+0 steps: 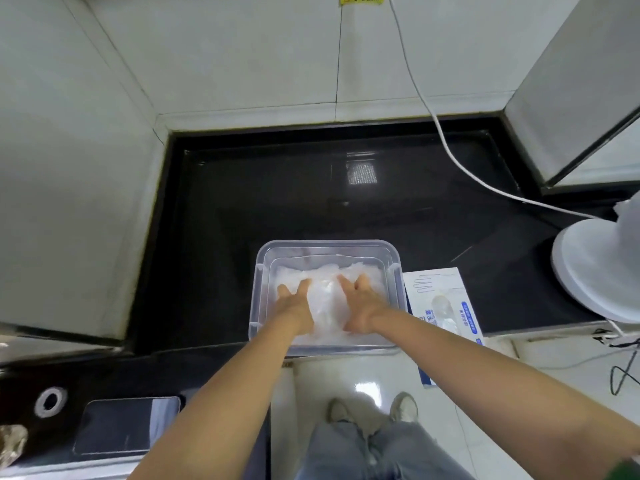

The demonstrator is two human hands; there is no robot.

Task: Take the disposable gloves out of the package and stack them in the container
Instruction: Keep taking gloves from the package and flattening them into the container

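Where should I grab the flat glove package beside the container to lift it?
The glove package lies flat on the counter, close beside the container's right wall, its near end overhanging the counter edge. So probably pinch that near end from the front, thumb on top, fingers underneath.

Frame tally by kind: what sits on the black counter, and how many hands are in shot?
clear container: 1
glove pile (single gloves cannot be counted): 1
glove package: 1
white round base: 1
white cable: 1
dark phone: 1
hands: 2, left hand and right hand, both flat on the pile
Total: 8
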